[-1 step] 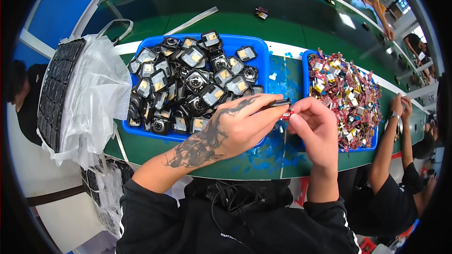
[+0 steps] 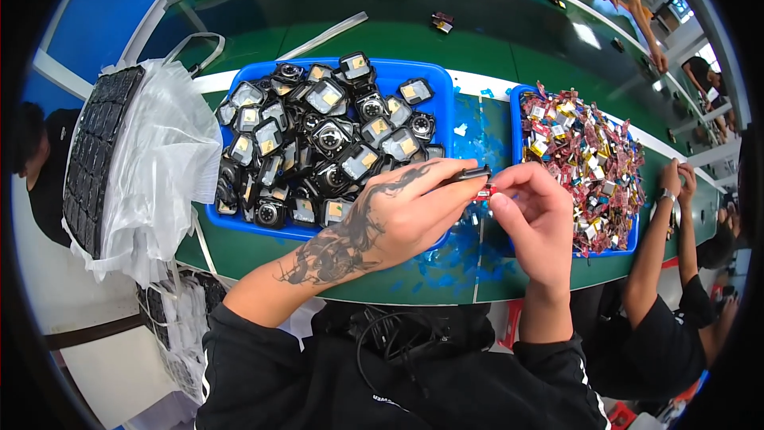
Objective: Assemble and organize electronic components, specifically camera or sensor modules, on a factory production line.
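Observation:
My tattooed left hand (image 2: 418, 205) is closed around a black smartwatch case (image 2: 476, 173), seen edge-on between thumb and fingers. Close against it, my right hand (image 2: 539, 221) pinches a small red circuit board (image 2: 485, 192) between thumb and forefinger. The fingers hide much of both parts, and I cannot tell whether the board is still joined to the case. To the left, a blue bin (image 2: 450, 111) is heaped with black smartwatch cases (image 2: 330, 137). Beyond my right hand stands another blue bin (image 2: 516, 123), full of red circuit boards with small batteries (image 2: 585, 159).
Blue film scraps (image 2: 458, 259) litter the green bench between the bins. A stack of black trays (image 2: 103, 159) in white plastic stands at the left edge. Behind the bins runs a green conveyor belt (image 2: 382, 12) carrying a few small parts. Co-workers' arms (image 2: 649, 251) are at the right.
My right hand has shifted very slightly to the right, and a little more of the red circuit board shows. My left hand keeps its place on the smartwatch case.

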Demonstrator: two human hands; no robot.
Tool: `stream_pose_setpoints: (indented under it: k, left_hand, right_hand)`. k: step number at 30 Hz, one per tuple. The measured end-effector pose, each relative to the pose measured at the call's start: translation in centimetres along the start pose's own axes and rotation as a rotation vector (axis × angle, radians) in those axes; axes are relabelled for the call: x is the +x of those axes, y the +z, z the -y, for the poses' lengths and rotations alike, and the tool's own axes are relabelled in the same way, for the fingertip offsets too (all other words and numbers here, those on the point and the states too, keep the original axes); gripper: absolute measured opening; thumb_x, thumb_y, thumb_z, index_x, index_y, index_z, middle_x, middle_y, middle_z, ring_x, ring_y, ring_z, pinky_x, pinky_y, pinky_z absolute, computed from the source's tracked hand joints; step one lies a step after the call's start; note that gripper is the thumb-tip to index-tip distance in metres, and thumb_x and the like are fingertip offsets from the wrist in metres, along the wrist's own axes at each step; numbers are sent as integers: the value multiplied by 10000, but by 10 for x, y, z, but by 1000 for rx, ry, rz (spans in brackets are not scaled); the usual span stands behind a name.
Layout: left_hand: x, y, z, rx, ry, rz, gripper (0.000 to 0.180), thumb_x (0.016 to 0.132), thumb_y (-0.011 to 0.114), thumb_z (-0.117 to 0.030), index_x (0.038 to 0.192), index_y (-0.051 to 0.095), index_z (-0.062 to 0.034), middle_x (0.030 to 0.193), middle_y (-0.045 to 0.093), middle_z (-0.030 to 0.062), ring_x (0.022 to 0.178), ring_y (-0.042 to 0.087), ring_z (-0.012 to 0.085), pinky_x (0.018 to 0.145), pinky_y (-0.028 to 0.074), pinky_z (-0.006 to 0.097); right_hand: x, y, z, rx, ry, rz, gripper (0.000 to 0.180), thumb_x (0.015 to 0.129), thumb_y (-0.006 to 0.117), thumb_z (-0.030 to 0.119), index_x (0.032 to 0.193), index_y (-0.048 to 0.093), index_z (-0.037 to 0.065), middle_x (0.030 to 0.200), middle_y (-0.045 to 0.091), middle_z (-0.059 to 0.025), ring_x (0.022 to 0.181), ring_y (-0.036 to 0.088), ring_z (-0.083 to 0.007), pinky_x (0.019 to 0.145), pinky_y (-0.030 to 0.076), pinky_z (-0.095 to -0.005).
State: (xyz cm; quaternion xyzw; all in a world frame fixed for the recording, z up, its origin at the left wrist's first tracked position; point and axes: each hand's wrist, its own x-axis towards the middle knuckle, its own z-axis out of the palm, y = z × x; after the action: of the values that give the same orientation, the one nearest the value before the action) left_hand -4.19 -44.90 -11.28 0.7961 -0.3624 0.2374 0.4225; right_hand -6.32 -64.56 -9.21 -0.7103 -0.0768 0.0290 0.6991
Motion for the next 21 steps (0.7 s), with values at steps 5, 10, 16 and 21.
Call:
stream_pose_setpoints:
  k: [5, 10, 16, 21]
  left_hand:
    - [1, 0, -2, 1, -6, 14, 285, 745, 730, 38, 1028, 709, 2, 1056, 694, 130, 865, 709, 244, 713, 596, 303]
    - [-1, 1, 1, 29, 18, 33, 280, 747, 740, 23, 1024, 712, -6, 1066, 694, 131, 887, 709, 253, 735, 598, 311]
    - [-2, -1, 3, 70, 60, 78, 286, 742, 757, -6, 1025, 717, -23, 1069, 695, 124, 900, 708, 256, 753, 599, 328]
    - [10, -14, -7, -392, -409, 312, 202, 801, 734, 9, 1002, 726, 2, 1024, 707, 110, 829, 700, 167, 702, 573, 283]
  right_hand:
    - [2, 5, 0, -217, -156, -73, 184, 795, 742, -35, 948, 644, -6, 878, 640, -49, 772, 608, -94, 644, 497, -216]
    - [8, 1, 4, -557, -442, -64, 139, 747, 737, -48, 843, 654, 8, 792, 623, -74, 706, 614, -163, 625, 501, -257]
    - [9, -6, 5, -453, -305, 79, 123, 777, 703, -63, 845, 622, 1, 811, 628, -54, 700, 603, -118, 614, 489, -245]
    - [6, -18, 2, 266, 62, 204, 113, 845, 644, -66, 913, 581, -2, 869, 598, -30, 789, 556, -66, 687, 452, -207]
